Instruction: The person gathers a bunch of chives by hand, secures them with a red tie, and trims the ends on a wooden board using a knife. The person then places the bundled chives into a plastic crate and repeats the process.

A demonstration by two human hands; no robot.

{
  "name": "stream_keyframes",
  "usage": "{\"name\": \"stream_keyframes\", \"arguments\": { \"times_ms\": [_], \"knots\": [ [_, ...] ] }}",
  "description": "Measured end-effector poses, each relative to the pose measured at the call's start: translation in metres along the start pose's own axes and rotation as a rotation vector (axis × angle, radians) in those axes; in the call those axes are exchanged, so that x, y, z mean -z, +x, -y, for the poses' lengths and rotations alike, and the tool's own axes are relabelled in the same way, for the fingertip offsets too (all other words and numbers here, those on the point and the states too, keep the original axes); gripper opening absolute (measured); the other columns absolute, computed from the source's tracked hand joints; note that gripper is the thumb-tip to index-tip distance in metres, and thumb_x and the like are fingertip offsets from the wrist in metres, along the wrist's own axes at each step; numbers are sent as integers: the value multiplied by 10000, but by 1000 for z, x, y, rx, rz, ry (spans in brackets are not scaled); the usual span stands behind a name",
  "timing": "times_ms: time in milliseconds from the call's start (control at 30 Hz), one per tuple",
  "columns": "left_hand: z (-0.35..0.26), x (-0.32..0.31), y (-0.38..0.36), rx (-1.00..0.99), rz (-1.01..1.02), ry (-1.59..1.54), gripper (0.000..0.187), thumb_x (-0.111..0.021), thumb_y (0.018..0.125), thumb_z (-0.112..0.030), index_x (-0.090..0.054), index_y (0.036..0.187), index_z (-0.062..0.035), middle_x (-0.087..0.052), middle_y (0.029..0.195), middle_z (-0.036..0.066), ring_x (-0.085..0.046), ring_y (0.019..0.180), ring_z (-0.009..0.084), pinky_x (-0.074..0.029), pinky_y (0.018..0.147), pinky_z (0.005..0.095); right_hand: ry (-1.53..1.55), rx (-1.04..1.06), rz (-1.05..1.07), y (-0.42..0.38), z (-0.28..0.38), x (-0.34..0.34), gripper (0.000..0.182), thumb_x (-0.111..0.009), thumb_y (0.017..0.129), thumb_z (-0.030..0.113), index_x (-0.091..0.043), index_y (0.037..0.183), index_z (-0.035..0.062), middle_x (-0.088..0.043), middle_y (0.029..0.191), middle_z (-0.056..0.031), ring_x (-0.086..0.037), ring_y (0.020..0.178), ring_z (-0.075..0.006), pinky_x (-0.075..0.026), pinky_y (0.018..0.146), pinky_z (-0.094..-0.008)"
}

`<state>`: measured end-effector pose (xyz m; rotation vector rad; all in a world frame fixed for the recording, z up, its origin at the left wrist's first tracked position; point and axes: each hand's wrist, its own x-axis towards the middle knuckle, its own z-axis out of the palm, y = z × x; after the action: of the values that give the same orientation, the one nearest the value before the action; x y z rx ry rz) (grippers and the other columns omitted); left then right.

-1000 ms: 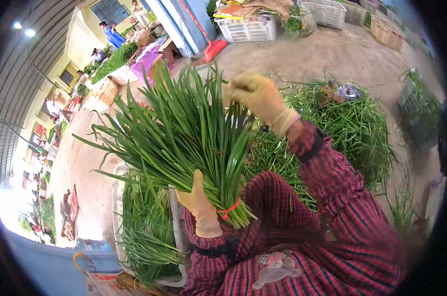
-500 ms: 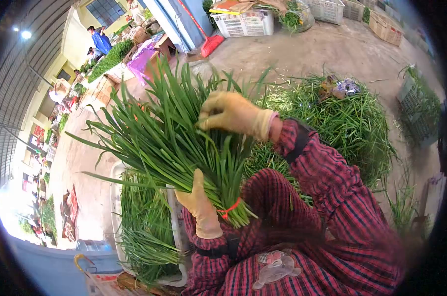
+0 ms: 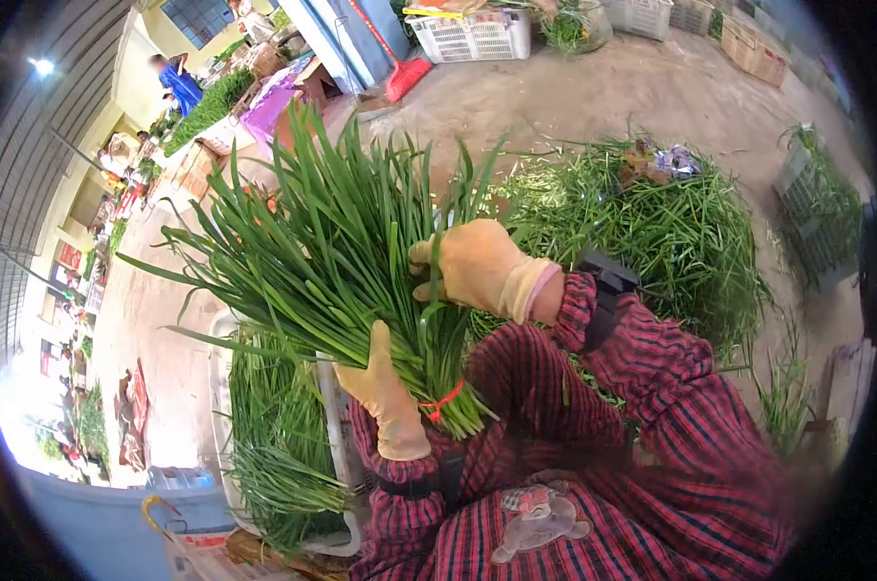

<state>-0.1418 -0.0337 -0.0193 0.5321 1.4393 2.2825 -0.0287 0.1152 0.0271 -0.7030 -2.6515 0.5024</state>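
Note:
A large bunch of garlic chives [image 3: 332,261] is tilted across my lap, leaf tips up and to the left. A red tie [image 3: 443,399] circles its stems near the cut ends. My left hand [image 3: 380,397], in a pale yellow glove, is wrapped round the bunch from below, thumb over the stems just above the tie. My right hand [image 3: 477,269], gloved likewise, is at the right side of the leaves. Its fingers are curled on a few chive leaves, and the fingertips are partly hidden among them.
A white crate [image 3: 337,426] of chives stands at lower left. A heap of loose green leaves [image 3: 642,242] lies on the floor to the right. Farther off are a leafy crate [image 3: 811,213], a red broom [image 3: 405,77], a white basket [image 3: 472,39] and a person in blue [image 3: 182,87].
My right hand has moved down and slightly right along the leaves, from the upper part of the bunch toward its middle. My left hand keeps its hold on the stems.

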Motion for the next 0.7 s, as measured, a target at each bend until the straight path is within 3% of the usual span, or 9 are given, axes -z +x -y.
{"name": "stream_keyframes", "arguments": {
  "times_ms": [200,333,367,400,433,467,533,667,700],
  "knots": [
    [3,6,2,9,4,-35,500,-625,852,101,-497,1327,12,-595,1240,102,-598,1060,209,-482,947,346,100,-21,-249,-2,-24,7,281,-662,830,343,-704,1033,152,-690,861,-141,-681,805,-304,-528,723,-412],
    [-3,10,10,113,-120,43,527,-639,846,96,-489,1343,7,-582,1266,105,-584,1095,218,-472,967,360,867,-309,-377,-33,-76,47,309,-638,902,298,-678,1046,27,-682,815,-35,-603,699,-95,-495,635,-280],
    [-9,4,13,127,-251,130,543,-670,834,69,-487,1342,11,-573,1283,106,-574,1115,226,-461,984,365,1116,-354,-433,-47,-73,60,156,-591,932,187,-645,917,41,-545,773,53,-475,663,-51,-369,579,-215],
    [23,37,29,44,-183,80,601,-804,744,-61,-529,1271,31,-631,1181,115,-613,1028,253,-496,901,392,918,-416,-217,-52,-126,40,127,-605,912,145,-648,969,40,-548,772,48,-502,687,-74,-403,606,-228],
    [22,39,32,4,-206,63,561,-797,748,-51,-549,1245,27,-646,1142,111,-622,999,248,-500,875,385,242,-303,-112,-69,-221,-25,219,-642,872,105,-639,1079,31,-618,863,-4,-595,788,-152,-487,695,-289],
    [21,37,36,-33,-223,46,522,-790,751,-41,-570,1220,23,-661,1104,106,-631,971,243,-505,850,378,-335,-415,-65,-93,-180,-19,380,-671,831,53,-605,1205,40,-649,1108,-92,-620,1040,-237,-503,886,-353],
    [21,39,46,35,-181,8,497,-774,763,-21,-572,1215,20,-663,1086,106,-636,939,228,-506,832,370,-80,-388,-281,-107,-154,-35,503,-693,807,23,-562,1292,53,-535,1359,-157,-524,1246,-258,-439,1022,-381],
    [-1,2,54,78,-84,-33,492,-726,836,-44,-524,1280,19,-636,1160,77,-605,1009,195,-467,917,318,1031,-274,-173,-76,-29,-58,857,-842,713,147,-375,1423,27,-461,1422,-171,-490,1274,-285,-402,1058,-372],
    [-10,-8,56,74,-82,-36,492,-726,836,-44,-524,1280,19,-636,1160,77,-605,1009,195,-467,917,318,951,-163,-143,-64,9,-52,890,-844,717,142,-332,1435,21,-472,1403,-169,-486,1272,-267,-413,1045,-366]
  ]
}}
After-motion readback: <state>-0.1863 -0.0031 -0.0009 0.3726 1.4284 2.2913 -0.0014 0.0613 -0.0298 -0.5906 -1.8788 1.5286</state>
